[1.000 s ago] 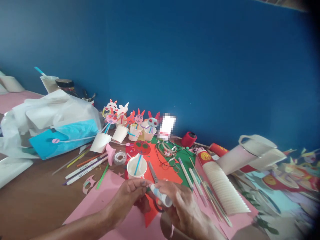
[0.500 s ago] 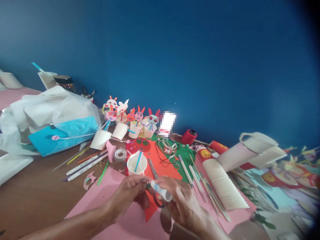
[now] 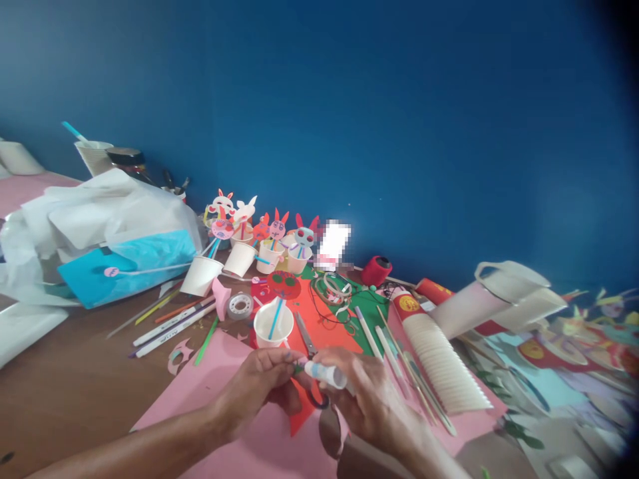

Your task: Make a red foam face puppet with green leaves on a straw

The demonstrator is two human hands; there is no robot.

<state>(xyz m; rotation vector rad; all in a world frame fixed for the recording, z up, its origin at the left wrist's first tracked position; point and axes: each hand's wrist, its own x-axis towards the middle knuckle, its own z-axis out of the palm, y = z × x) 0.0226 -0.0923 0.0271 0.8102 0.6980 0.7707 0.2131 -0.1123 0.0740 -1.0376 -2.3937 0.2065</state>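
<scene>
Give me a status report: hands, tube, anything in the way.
Right hand gripping tube. Left hand pinching small piece, tube's end close by. Scissors partly beneath hands, cup just beyond.

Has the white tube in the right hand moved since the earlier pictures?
Yes, slightly: against the nearest cup, the white tube has shifted right and turned more level.

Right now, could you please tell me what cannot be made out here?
Head view: small piece, shape mostly hidden by the left hand.
Head view: white tube, markings blurred, partly covered by the right hand.
Head view: bright rectangle, content pixelated.
Head view: white object, cut off by the picture's left edge.
</scene>
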